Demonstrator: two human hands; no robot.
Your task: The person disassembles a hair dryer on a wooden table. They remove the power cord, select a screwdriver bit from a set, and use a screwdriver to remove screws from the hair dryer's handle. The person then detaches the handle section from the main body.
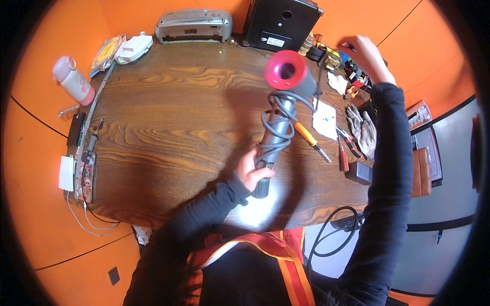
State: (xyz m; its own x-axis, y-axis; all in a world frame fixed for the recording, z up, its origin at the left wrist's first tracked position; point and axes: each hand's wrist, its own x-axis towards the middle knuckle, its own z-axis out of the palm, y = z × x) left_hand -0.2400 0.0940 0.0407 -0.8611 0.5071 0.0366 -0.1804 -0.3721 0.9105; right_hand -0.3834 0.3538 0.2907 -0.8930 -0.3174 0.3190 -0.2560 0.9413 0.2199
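My left hand (250,172) is wrapped round the lower handle of a hair dryer (278,133), held tilted above the wooden table. Its round pink head faces up and away from me, and a grey cord (279,122) winds in loops about the grey handle. Out at the far right, my right hand (365,53) reaches over a heap of small tools and parts, fingers curled downward. Whatever lies within those fingers is too small and dark to name. A screwdriver with an orange handle (305,133) lies on the table just right of the dryer.
On the right lie a red-handled screwdriver (343,157), pliers (349,143), work gloves (363,130) and a dark box (359,173). A grey machine (194,26) and a black case (280,23) stand at the back. At left are a bottle (75,81) and soldering iron (93,142).
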